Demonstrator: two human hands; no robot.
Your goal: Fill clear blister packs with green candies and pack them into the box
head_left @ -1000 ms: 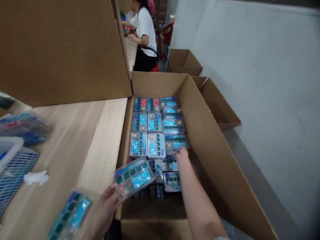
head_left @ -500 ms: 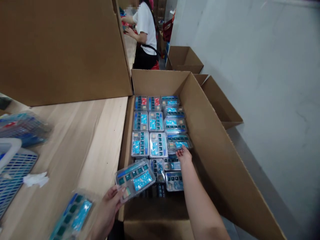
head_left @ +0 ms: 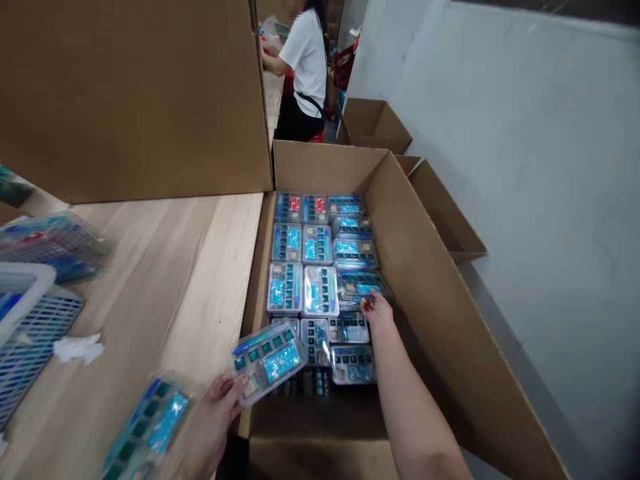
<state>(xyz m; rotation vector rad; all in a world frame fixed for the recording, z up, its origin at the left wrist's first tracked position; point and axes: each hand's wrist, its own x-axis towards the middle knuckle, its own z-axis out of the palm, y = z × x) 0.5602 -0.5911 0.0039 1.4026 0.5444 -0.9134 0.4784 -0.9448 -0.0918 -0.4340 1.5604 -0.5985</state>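
My left hand [head_left: 220, 407] pinches the lower left corner of a clear plastic case [head_left: 281, 360], tilted above the near left side of a cardboard carton [head_left: 330, 159]. Inside that case are a blue pen, several dark teal squares and a blue packet. Reaching into the carton, my right hand [head_left: 379, 310] has its fingers closed on the near edge of another clear case [head_left: 354, 279] in the right column. Its thumb and fingertips are partly hidden. Similar cases [head_left: 321, 291] stand in stacked rows in the carton, two at the far end with red packets.
Another such case [head_left: 150, 427] lies on the wooden table [head_left: 200, 267], beside a blue-and-white basket [head_left: 37, 340], white tissue [head_left: 79, 348] and bagged items [head_left: 55, 247]. A tall cardboard panel [head_left: 135, 100] stands behind. More cartons [head_left: 445, 207] line the wall; a person [head_left: 305, 60] sits beyond.
The view has swung slightly, shifting the carton rightward in the picture. My left hand keeps its case, and my right hand stays at the right-column case, which sits slightly differently under its fingers.
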